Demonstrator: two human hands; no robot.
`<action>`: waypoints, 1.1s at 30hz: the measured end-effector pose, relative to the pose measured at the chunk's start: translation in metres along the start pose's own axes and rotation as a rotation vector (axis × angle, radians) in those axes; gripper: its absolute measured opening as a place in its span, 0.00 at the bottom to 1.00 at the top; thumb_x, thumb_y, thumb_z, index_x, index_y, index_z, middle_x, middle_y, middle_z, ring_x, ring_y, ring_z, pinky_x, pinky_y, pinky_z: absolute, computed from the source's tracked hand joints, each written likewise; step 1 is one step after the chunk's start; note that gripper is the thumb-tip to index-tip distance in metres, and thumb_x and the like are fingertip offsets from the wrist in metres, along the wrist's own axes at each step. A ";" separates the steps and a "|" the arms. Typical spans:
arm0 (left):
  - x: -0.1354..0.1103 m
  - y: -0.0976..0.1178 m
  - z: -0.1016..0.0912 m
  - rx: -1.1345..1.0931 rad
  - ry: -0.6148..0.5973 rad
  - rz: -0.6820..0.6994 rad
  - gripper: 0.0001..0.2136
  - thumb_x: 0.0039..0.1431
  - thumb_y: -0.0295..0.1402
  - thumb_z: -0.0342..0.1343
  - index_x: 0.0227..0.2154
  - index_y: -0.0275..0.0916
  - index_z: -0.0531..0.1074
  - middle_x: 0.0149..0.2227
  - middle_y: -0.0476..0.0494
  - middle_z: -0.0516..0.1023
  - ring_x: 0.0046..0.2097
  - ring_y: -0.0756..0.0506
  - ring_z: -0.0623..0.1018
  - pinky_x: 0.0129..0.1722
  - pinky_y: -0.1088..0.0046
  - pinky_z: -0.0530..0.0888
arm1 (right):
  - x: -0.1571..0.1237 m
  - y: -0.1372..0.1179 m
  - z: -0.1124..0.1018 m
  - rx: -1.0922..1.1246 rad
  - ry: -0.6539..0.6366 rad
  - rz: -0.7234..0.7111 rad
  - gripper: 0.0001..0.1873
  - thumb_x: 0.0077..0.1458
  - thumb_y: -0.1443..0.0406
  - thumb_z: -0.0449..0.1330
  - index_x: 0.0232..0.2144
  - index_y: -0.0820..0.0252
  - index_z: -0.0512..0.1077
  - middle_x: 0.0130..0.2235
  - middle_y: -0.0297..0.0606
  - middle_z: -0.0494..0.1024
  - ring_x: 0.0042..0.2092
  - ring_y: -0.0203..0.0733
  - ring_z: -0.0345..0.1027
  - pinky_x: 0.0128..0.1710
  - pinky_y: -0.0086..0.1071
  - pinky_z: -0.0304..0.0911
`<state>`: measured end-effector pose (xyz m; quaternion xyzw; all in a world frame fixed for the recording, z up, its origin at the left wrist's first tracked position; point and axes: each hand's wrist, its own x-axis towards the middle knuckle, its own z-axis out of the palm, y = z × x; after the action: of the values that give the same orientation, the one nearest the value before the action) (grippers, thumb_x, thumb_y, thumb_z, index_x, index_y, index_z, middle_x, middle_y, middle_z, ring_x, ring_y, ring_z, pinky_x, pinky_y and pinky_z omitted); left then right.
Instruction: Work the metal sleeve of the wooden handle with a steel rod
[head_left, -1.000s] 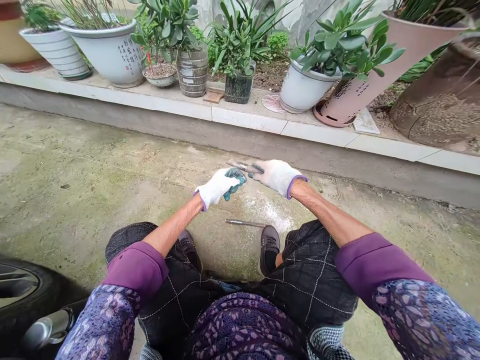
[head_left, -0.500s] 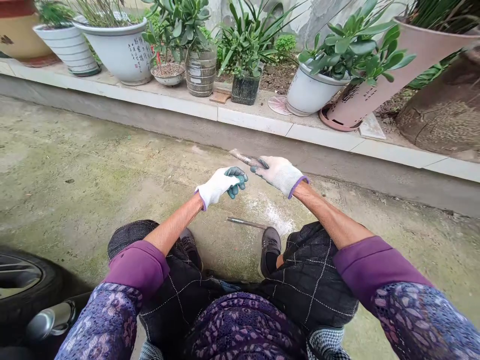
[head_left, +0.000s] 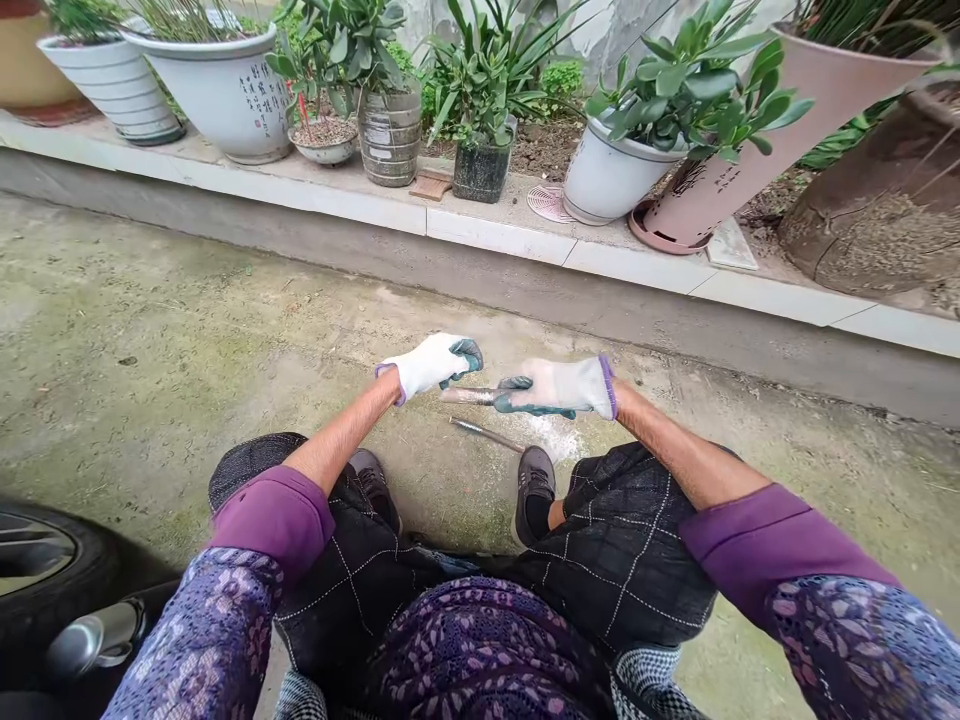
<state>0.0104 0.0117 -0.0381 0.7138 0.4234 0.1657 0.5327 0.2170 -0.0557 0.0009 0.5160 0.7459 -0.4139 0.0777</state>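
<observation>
My right hand (head_left: 551, 388), in a white glove with a green coated palm and purple cuff, is closed around a short grey metal bar (head_left: 472, 397). The bar's pale, worn end points left and its other end is hidden in the glove. Just left of it, my left hand (head_left: 435, 362), gloved alike, has its fingers curled in; whether anything small is pinched there cannot be made out. Beneath both hands, a second thin metal bar (head_left: 486, 434) lies on the concrete by my right shoe (head_left: 536, 480). White powder (head_left: 559, 440) is scattered beside it.
Ahead runs a low tiled ledge (head_left: 495, 236) lined with potted plants, among them a white pot (head_left: 611, 180) and a tall pink pot (head_left: 694, 200). A vehicle wheel (head_left: 45, 560) and a shiny metal pipe end (head_left: 82, 640) are close on my left.
My right hand has come down toward me, and the bar has turned from slanting to nearly level. My left hand has rolled palm downward beside its tip. The view has shifted slightly.
</observation>
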 end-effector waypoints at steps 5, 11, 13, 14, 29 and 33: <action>-0.005 -0.002 0.010 -0.029 0.066 -0.139 0.01 0.46 0.26 0.59 0.25 0.35 0.73 0.17 0.52 0.66 0.20 0.54 0.64 0.18 0.80 0.64 | 0.034 0.014 0.000 -0.418 0.198 0.161 0.17 0.58 0.53 0.55 0.36 0.59 0.76 0.34 0.44 0.79 0.33 0.44 0.71 0.29 0.33 0.56; -0.012 0.009 0.012 -0.210 0.143 -0.131 0.01 0.55 0.28 0.56 0.29 0.36 0.70 0.19 0.54 0.65 0.20 0.55 0.65 0.17 0.82 0.64 | 0.049 0.014 -0.018 -0.453 0.376 0.190 0.24 0.61 0.48 0.48 0.41 0.58 0.75 0.39 0.45 0.80 0.36 0.46 0.72 0.32 0.34 0.56; -0.013 0.013 0.011 -0.275 0.194 -0.123 0.01 0.55 0.27 0.57 0.29 0.36 0.70 0.19 0.55 0.64 0.20 0.55 0.64 0.16 0.82 0.63 | 0.050 0.010 -0.020 -0.443 0.421 0.172 0.23 0.62 0.49 0.48 0.43 0.58 0.75 0.39 0.45 0.80 0.36 0.46 0.72 0.33 0.34 0.56; -0.014 0.014 0.010 -0.293 0.212 -0.114 0.01 0.55 0.27 0.57 0.29 0.36 0.71 0.19 0.55 0.63 0.19 0.55 0.63 0.15 0.83 0.62 | 0.051 0.009 -0.021 -0.436 0.445 0.162 0.23 0.62 0.50 0.48 0.44 0.57 0.74 0.40 0.45 0.80 0.37 0.46 0.72 0.33 0.34 0.57; 0.002 -0.006 -0.001 -0.431 0.198 -0.041 0.04 0.51 0.28 0.59 0.31 0.34 0.72 0.21 0.52 0.69 0.21 0.54 0.68 0.18 0.80 0.68 | 0.028 0.000 -0.018 0.641 0.342 -0.066 0.18 0.57 0.51 0.58 0.36 0.60 0.72 0.20 0.26 0.61 0.17 0.29 0.50 0.12 0.24 0.50; 0.006 -0.001 -0.003 -0.323 0.132 -0.010 0.04 0.49 0.28 0.58 0.29 0.33 0.73 0.21 0.52 0.69 0.21 0.54 0.68 0.18 0.80 0.67 | 0.006 0.006 -0.016 0.686 0.115 -0.149 0.23 0.54 0.48 0.60 0.38 0.62 0.74 0.20 0.27 0.63 0.16 0.28 0.50 0.12 0.25 0.50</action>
<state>0.0110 0.0181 -0.0392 0.6043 0.4289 0.2755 0.6124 0.2242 -0.0393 0.0050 0.4786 0.6024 -0.6150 -0.1726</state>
